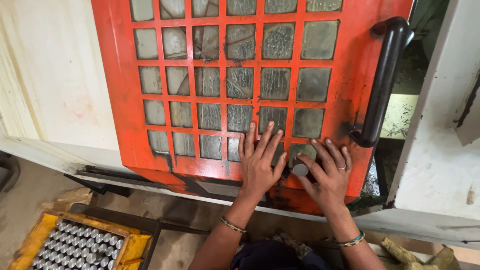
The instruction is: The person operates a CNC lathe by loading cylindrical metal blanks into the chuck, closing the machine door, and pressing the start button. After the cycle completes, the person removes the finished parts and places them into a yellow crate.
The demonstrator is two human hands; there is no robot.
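Note:
A big orange machine door [120,100] with a grid of grimy window panes fills the view. My left hand [259,162] lies flat against its lower part, fingers spread over the bottom panes. Beside it, my right hand [327,172] also rests on the door and pinches a small round grey metal piece [300,169] between thumb and forefinger. A black vertical handle [382,80] runs along the door's right edge, just above and to the right of my right hand.
The white machine housing [440,150] frames the door on both sides, with a dark gap at the right. At the lower left stands a yellow crate [35,237] packed with several shiny metal cylinders [75,250]. Wood scraps lie on the concrete floor.

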